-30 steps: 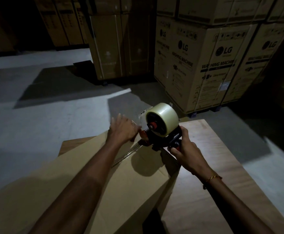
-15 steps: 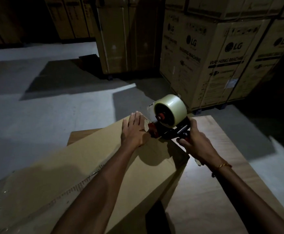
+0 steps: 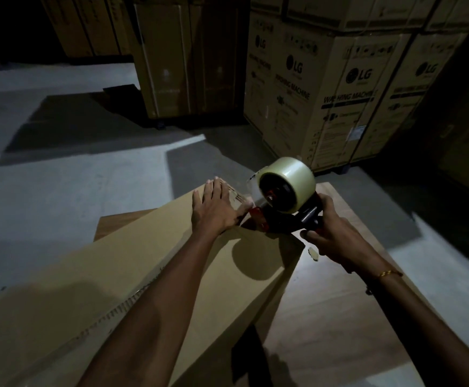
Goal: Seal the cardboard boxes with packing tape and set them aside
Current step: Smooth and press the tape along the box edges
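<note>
At the far end of the cardboard box, the flat left hand pins tape so the right hand, gripping the dispenser, can tear it.

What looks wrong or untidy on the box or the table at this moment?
Two small things. The tape strip along the cardboard box looks wrinkled, not smooth, near the left forearm. A small loose scrap lies on the wooden table beside the right hand. Nothing looks damaged.
</note>
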`<state>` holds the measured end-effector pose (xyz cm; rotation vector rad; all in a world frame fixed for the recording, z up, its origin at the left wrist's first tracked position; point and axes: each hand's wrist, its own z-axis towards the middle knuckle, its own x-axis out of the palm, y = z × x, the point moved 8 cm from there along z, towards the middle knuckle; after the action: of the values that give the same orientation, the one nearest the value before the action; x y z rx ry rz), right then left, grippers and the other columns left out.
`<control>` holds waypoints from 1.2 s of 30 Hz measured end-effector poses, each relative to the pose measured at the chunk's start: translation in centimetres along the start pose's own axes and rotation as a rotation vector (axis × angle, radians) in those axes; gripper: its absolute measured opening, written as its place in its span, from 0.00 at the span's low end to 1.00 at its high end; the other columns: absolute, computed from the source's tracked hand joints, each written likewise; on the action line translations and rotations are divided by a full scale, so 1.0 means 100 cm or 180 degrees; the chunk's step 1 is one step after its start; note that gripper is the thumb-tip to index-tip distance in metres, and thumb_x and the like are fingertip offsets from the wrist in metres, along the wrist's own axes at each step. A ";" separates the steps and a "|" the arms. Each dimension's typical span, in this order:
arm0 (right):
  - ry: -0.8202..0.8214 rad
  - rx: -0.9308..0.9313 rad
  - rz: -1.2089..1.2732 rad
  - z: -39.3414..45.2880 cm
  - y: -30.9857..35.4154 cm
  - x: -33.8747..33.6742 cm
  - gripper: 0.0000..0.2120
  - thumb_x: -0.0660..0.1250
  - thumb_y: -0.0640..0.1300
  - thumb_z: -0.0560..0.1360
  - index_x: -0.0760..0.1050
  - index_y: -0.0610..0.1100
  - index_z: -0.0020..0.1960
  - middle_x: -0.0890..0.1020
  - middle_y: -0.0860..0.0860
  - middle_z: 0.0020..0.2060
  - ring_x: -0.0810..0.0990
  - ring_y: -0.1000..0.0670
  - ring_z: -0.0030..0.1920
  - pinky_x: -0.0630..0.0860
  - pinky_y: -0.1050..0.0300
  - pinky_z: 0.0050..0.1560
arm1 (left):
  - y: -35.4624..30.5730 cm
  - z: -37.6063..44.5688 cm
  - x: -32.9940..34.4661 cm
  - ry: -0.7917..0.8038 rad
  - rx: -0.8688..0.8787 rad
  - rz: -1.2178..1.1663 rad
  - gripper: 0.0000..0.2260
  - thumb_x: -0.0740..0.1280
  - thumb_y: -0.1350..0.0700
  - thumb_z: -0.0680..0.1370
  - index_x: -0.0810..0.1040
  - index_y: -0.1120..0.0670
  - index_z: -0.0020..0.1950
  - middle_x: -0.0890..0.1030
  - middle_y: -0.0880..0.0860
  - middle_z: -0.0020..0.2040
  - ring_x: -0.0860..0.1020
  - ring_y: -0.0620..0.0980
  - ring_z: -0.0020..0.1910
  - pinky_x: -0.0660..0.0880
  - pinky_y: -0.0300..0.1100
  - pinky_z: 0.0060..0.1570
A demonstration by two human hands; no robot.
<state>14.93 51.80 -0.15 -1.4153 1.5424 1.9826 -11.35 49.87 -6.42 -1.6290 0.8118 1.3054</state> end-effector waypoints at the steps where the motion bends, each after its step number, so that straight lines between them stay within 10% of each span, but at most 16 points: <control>1: -0.0009 0.0000 0.0053 0.000 -0.001 0.001 0.35 0.69 0.42 0.78 0.50 0.64 0.71 0.83 0.48 0.53 0.83 0.47 0.37 0.82 0.40 0.44 | 0.000 0.002 0.000 0.0072 0.0009 0.0007 0.50 0.43 0.21 0.74 0.40 0.55 0.83 0.38 0.54 0.83 0.38 0.53 0.82 0.39 0.61 0.77; 21: 0.0285 -0.0067 -0.0192 0.014 0.004 -0.002 0.27 0.69 0.44 0.78 0.55 0.56 0.67 0.82 0.48 0.44 0.83 0.46 0.32 0.81 0.49 0.30 | -0.013 -0.011 0.008 0.0454 0.0084 0.0113 0.41 0.60 0.39 0.81 0.38 0.53 0.83 0.34 0.51 0.82 0.34 0.54 0.81 0.38 0.65 0.76; 36: 0.0336 -0.0136 -0.0272 -0.004 -0.002 -0.009 0.29 0.68 0.47 0.79 0.52 0.58 0.68 0.81 0.46 0.48 0.81 0.40 0.43 0.82 0.38 0.45 | -0.014 -0.013 0.007 0.0551 -0.0017 -0.0017 0.46 0.61 0.31 0.78 0.38 0.51 0.83 0.34 0.48 0.82 0.33 0.52 0.80 0.35 0.63 0.76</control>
<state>15.70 51.87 0.47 -1.5988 1.4634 1.9306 -9.45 49.24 -6.71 -1.7651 0.9071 1.1751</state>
